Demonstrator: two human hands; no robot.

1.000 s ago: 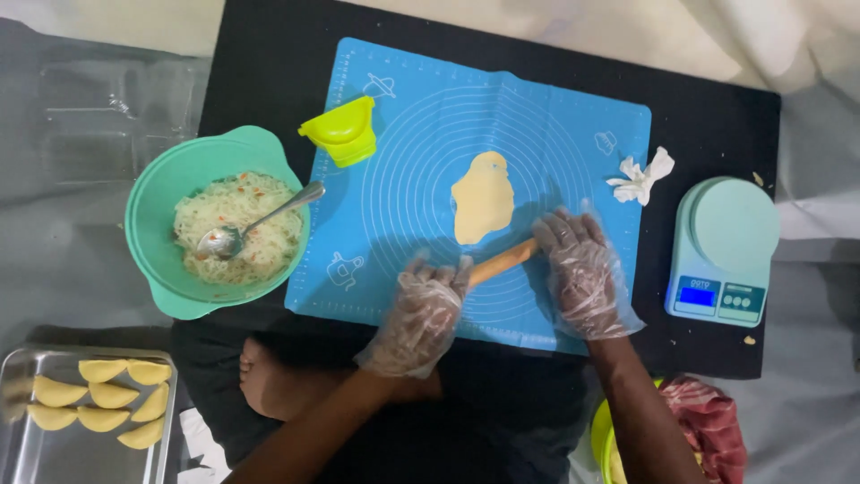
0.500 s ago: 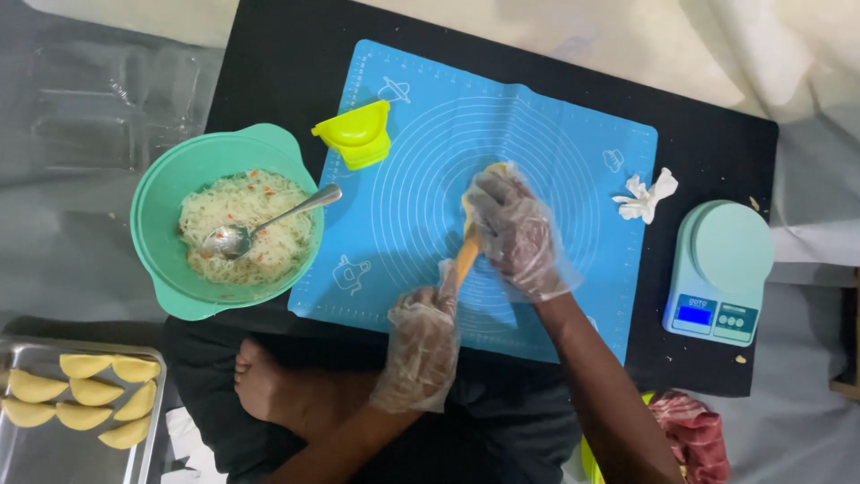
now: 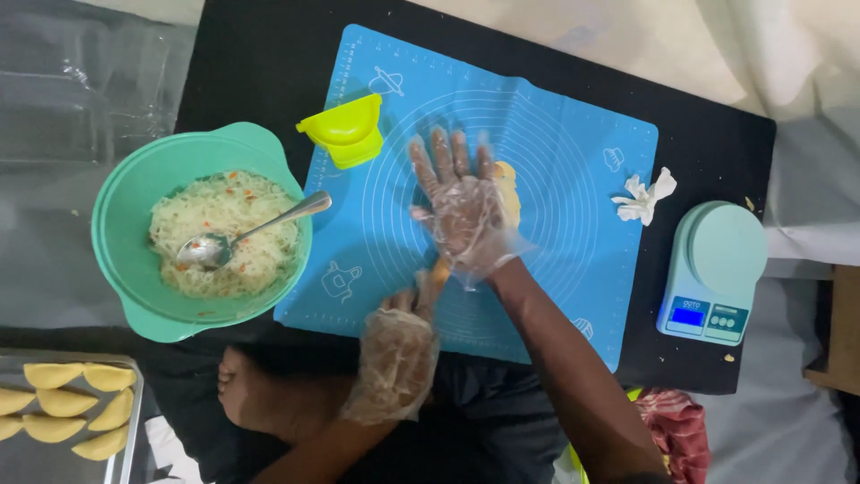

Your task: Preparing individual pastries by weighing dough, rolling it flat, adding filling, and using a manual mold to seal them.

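Note:
Both my hands wear clear plastic gloves. My right hand (image 3: 461,211) lies flat with fingers spread on the blue silicone mat (image 3: 573,143), over a wooden rolling pin (image 3: 441,270) and a yellow piece of dough (image 3: 508,190). Only the dough's right edge shows past the palm. My left hand (image 3: 399,345) sits at the mat's near edge, its fingers curled at the pin's near end. The pin points away from me, mostly hidden under the right palm.
A green bowl (image 3: 134,193) of shredded filling with a spoon (image 3: 255,231) stands left of the mat. A yellow-green dumpling press (image 3: 345,130) lies on the mat's left. At right are a crumpled tissue (image 3: 643,197) and a kitchen scale (image 3: 714,269). A metal tray (image 3: 134,421) holds folded pastries (image 3: 67,408).
The rolling pin has turned from lying crosswise to pointing away from me. My right hand moved left onto the dough and opened flat; my left hand slid to the pin's near end.

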